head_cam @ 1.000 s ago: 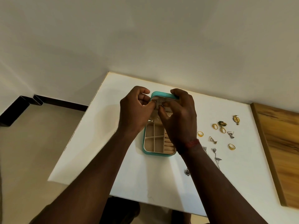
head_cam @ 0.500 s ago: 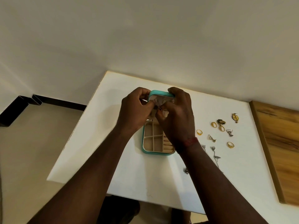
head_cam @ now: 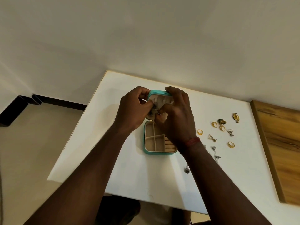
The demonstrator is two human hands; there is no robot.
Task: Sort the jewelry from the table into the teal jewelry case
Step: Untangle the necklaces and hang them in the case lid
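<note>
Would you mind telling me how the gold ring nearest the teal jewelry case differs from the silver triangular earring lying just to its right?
Colour: the gold ring is yellow metal, while the silver triangular earring is grey. Shape: the gold ring is a closed round band, and the silver triangular earring is an open triangle. Both lie loose on the white table, right of the teal jewelry case, not yet sorted.

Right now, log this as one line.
left hand, right hand: pinch small dark piece at lid; teal case: open; loose jewelry: table, right of case
</note>
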